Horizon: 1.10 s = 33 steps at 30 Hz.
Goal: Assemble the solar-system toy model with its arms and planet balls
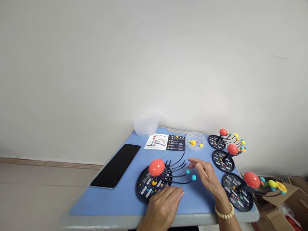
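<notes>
A solar-system model stands on a black round base (145,187) on the blue table (115,199), with a red-orange ball (156,166) on top and thin black arms (176,166) fanning right. Two arms end in small teal balls (193,177). My left hand (165,205) rests against the base's near edge, fingers curled on it. My right hand (205,175) hovers just right of the teal balls, fingers apart and holding nothing that shows.
Three finished models (237,189) line the table's right edge. A clear bowl (195,141) holds small coloured balls; an empty clear tub (145,125) and an instruction sheet (166,142) lie at the back. A black phone (116,165) lies left. Cardboard boxes (286,200) sit right.
</notes>
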Each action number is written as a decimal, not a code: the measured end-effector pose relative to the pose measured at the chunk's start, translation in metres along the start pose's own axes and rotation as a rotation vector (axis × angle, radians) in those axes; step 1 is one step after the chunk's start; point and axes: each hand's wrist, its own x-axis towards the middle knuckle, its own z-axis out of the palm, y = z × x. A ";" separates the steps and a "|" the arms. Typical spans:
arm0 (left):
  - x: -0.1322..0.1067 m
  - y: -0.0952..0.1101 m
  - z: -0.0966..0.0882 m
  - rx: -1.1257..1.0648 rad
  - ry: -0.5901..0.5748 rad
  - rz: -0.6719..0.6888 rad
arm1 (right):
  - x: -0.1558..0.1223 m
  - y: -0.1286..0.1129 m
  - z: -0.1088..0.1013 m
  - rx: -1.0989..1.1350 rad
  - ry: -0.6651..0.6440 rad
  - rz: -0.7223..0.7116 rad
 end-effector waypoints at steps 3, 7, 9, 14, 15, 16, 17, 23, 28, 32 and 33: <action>0.002 0.000 -0.001 0.007 0.017 0.019 | 0.001 0.001 -0.001 0.004 0.019 0.007; 0.003 -0.001 -0.001 0.022 0.031 0.023 | 0.003 0.001 -0.002 0.006 0.048 0.005; 0.003 -0.001 -0.001 0.033 0.036 0.026 | 0.003 0.000 -0.003 0.013 0.055 0.002; 0.003 -0.002 -0.001 0.042 0.055 0.048 | 0.003 -0.003 -0.003 0.038 0.054 -0.011; 0.004 -0.002 -0.001 0.036 0.053 0.049 | 0.003 -0.003 -0.003 0.044 0.051 -0.012; 0.004 -0.002 -0.001 0.030 0.049 0.049 | 0.003 -0.002 -0.002 0.049 0.049 -0.011; 0.005 -0.002 -0.001 0.025 0.048 0.051 | 0.003 -0.002 -0.002 0.052 0.046 -0.007; 0.008 -0.001 -0.003 0.048 0.045 0.055 | 0.006 0.002 0.000 0.093 0.064 0.025; 0.008 0.000 -0.004 0.063 0.033 0.053 | 0.007 0.006 0.003 0.118 0.067 0.041; 0.007 -0.001 -0.003 0.061 0.036 0.051 | 0.006 0.006 0.003 0.125 0.056 0.035; 0.007 -0.001 -0.002 0.059 0.039 0.057 | 0.006 0.005 0.003 0.123 0.059 0.031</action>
